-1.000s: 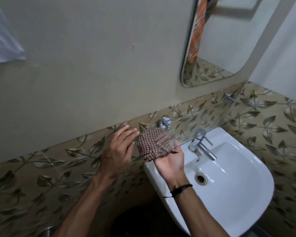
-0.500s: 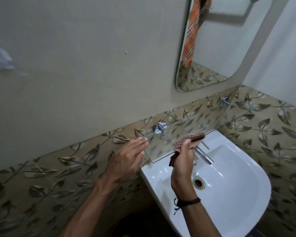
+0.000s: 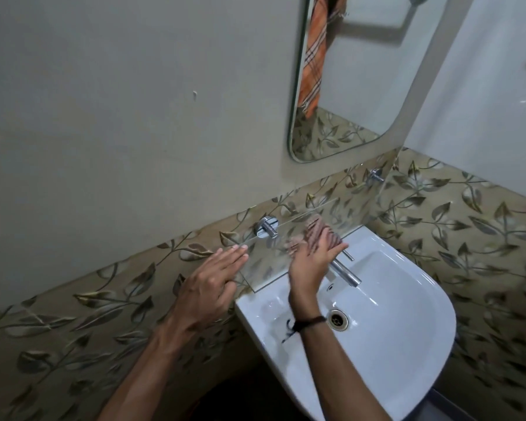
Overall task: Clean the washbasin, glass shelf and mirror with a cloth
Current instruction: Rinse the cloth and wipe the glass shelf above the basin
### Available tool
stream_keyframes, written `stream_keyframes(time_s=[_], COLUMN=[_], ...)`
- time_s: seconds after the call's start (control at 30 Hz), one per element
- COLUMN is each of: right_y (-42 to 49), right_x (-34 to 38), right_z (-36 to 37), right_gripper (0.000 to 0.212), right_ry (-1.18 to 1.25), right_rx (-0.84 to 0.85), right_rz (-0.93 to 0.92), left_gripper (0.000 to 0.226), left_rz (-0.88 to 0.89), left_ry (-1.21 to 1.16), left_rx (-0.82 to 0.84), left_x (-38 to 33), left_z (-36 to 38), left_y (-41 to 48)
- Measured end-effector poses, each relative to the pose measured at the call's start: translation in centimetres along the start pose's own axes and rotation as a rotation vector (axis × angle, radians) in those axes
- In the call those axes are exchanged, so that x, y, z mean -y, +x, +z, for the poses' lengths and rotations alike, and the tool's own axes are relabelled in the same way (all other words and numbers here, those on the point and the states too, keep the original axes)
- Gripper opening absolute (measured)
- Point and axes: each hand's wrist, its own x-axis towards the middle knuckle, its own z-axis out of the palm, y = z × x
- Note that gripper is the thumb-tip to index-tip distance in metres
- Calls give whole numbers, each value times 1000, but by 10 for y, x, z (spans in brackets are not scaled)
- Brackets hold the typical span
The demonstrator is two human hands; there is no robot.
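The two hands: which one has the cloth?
The right hand, the one with the black wristband, presses the checked cloth against the glass shelf. The left hand lies flat at the shelf's left end, without cloth.

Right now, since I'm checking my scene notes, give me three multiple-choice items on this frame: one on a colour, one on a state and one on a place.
1. What colour is the basin?
A green; B black; C white.
2. How is the left hand?
A flat, fingers straight, at the left corner of the shelf; B a fist; C dipped in the basin.
3. Where is the cloth?
A in the basin; B on the shelf, under the right hand; C in the left hand.

Answers:
1 C, its bowl is plain white.
2 A, its straight fingers lie at the glass corner.
3 B, the right hand presses it onto the glass.
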Motion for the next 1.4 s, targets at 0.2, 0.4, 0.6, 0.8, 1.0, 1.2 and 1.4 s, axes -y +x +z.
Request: stream_keyframes(time_s=[0.2,0.4,0.6,0.8,1.0,1.2,1.4], right_y=[140,33,-59,73,142,66,11], right_x=[9,14,0,3,19,24,19], right_z=[-42,-5,16,-25,-50,-24,-16], right_gripper=[65,66,68,57,56,55,72], right_ry=[157,241,135,-365,-1064,-1124,-1052], right_rx=[-202,-222,51,26,258,500,541], right_rz=[129,69,43,-31,-257,-541,-690], left_gripper=[49,48,52,56,69,74,77], left_rz=[7,-55,-64,-112,-194,-213,-178], left_ry=[-65,-36,-24,-102,-190,-207,-230], left_rx=[-20,-51,-48,-25,-18,-35,-124], left_x=[-3,-9,-7,-10,-15,-15,-15], left_z=[1,7,8,8,4,1,-1], left_y=[1,5,5,3,4,6,5])
